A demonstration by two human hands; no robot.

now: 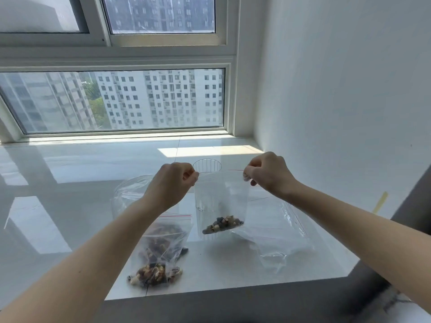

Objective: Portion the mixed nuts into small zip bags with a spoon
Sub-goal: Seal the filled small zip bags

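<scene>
From the head camera we see our left hand (171,183) and right hand (268,174) each pinching a top corner of a small clear plastic zip bag with a red seal line (221,197), holding it up above the glossy white windowsill (70,178). A modest heap of mixed brown nuts (222,224) sits in its bottom corner, well below both hands. We judge the risk to be the seal: if it is not pressed fully shut, tipping the bag could spill nuts onto the sill. Behind the bag stands a clear ribbed plastic cup (207,165). Nearer us lie filled clear bags of nuts (158,259), and to the right empty clear bags (277,231). We see no spoon
</scene>
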